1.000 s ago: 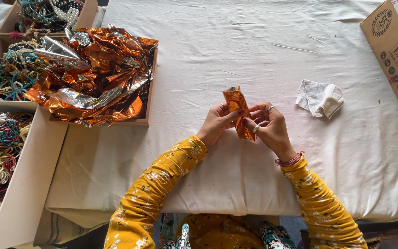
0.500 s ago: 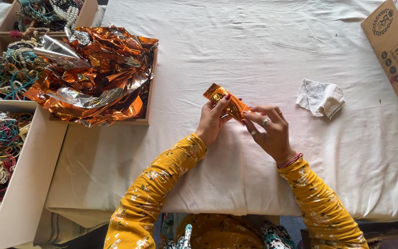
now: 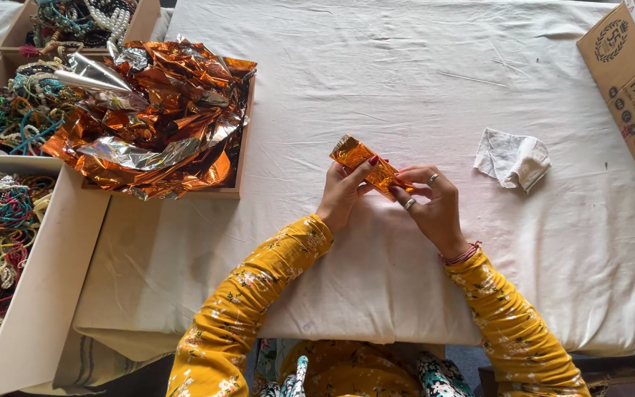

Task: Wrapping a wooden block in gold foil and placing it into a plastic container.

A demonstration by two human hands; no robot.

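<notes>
Left hand (image 3: 341, 192) and right hand (image 3: 433, 206) pinch the orange foil packet (image 3: 365, 165) end-to-end above the white cloth (image 3: 420, 73), fingers pressed together, steadying it.

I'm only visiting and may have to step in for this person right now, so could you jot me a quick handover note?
Left hand: fingertips grip the near end of a small orange foil packet.
Right hand: fingers pinch the packet's other end, just above the white cloth-covered table.
Supplies: heap of orange and silver foil sheets in a tray to the left; boxes of beaded strings beyond it. A crumpled white cloth lies to the right.
Done: this packet looks folded into a narrow strip.
Left: no finished packets in sight; much foil remains.
</notes>
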